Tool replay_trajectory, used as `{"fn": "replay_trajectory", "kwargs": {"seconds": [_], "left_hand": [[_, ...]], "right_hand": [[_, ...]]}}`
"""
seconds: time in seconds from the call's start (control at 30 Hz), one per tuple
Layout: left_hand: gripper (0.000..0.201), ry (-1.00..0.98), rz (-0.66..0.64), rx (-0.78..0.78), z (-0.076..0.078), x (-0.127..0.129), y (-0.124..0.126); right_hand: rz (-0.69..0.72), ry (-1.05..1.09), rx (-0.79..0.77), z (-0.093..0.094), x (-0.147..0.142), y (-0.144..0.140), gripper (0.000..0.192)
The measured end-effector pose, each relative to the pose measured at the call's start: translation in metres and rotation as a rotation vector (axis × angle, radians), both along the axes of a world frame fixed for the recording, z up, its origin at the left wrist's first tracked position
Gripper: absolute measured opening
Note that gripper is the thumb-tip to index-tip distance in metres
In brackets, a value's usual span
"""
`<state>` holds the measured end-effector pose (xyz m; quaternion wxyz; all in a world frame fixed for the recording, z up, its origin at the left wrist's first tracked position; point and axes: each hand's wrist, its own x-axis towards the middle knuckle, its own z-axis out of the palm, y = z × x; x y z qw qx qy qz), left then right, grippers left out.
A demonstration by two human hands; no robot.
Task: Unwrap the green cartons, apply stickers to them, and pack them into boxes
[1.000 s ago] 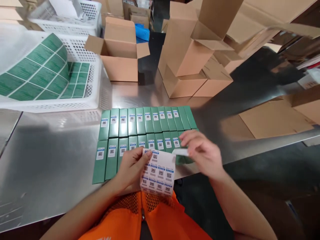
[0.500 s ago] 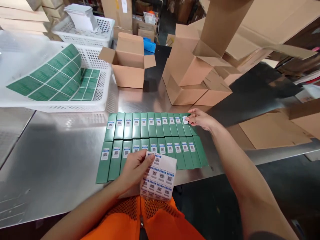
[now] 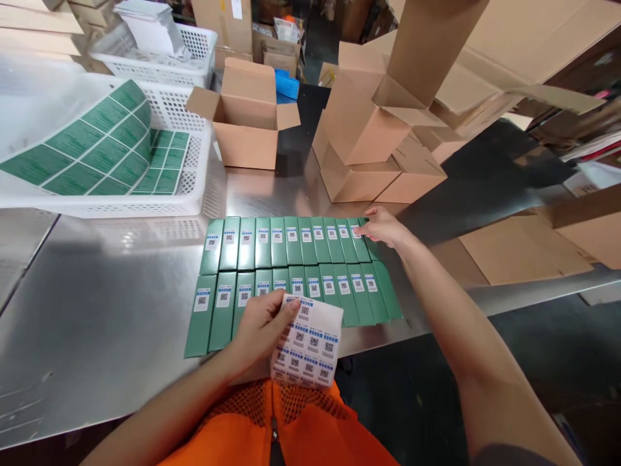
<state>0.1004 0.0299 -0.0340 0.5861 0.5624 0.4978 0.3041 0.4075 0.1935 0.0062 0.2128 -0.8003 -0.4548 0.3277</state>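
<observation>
Coded labels (image 3: 292,235), wording too small to be read
Square codes (image 3: 201,301) and blue bands (image 3: 202,291) are carried by labels on the green boxes (image 3: 307,254) and the white label sheet (image 3: 306,343).

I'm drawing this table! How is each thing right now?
Sticker sheet: held by the left hand, partly used
Green boxes: in two rows, most with stickers
Front row's right-end box: no sticker showing
Small brown box: open, flaps spread
Front basket: holding green sheets, one curled
Back basket: holding white paper
Right hand: fingers on a back-row box's sticker
</observation>
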Motion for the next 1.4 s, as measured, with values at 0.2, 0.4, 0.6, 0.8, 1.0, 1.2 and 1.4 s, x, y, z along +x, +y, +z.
{"fn": "replay_trajectory", "kwargs": {"seconds": [0.2,0.4,0.6,0.8,1.0,1.2,1.4], "left_hand": [[0.046,-0.013,0.028,0.027,-0.002,0.0,-0.001],[0.044,-0.041,0.044,0.054,0.0,0.003,-0.001],[0.045,-0.019,0.06,0.041,0.0,0.001,0.0],[0.046,-0.029,0.053,0.012,-0.005,0.0,0.001],[0.047,-0.07,0.103,-0.027,-0.003,-0.002,-0.002],[0.05,-0.026,0.095,-0.03,0.0,-0.002,-0.001],[0.051,0.025,0.071,0.022,-0.002,-0.001,0.001]], "right_hand": [[0.048,-0.165,0.194,0.005,-0.009,-0.026,0.057],[0.594,0.218,0.244,0.007,-0.066,-0.116,0.03],[0.823,-0.005,0.628,0.006,-0.103,-0.155,0.009],[1.038,-0.513,1.102,0.006,-0.102,-0.162,0.021],[0.944,0.152,0.968,0.014,-0.1,-0.166,0.009],[0.185,0.383,0.649,0.019,-0.027,-0.096,0.01],[0.059,0.357,0.188,0.011,0.03,-0.037,0.049]]}}
